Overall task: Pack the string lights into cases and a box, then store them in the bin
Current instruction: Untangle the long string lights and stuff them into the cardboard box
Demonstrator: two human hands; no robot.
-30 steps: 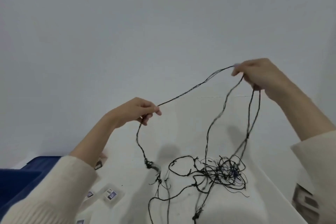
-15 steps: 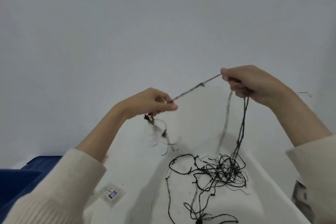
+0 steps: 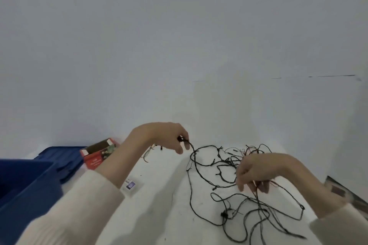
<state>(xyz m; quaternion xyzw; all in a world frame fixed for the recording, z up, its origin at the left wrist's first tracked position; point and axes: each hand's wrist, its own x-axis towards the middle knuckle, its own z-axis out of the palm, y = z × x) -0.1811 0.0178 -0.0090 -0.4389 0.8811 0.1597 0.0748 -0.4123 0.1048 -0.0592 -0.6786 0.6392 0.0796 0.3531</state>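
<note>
A tangled black string of lights (image 3: 225,183) lies spread over the white table (image 3: 159,215). My left hand (image 3: 167,137) pinches one end of the string, a small dark piece, just above the table. My right hand (image 3: 256,171) hangs over the tangle with its fingers curled down round a few strands. A red box (image 3: 97,154) stands at the left, behind my left forearm. The blue bin (image 3: 25,189) fills the lower left corner. A small clear case with a purple label (image 3: 130,185) lies beside my left sleeve.
A blue lid (image 3: 63,157) rests between the bin and the red box. A dark flat printed thing (image 3: 346,193) lies at the table's right edge. A plain white wall rises behind the table.
Both hands have dropped from a raised, stretched-out hold down to the table. The taut strand between them has gone slack, and the view has tilted so the red box shows.
</note>
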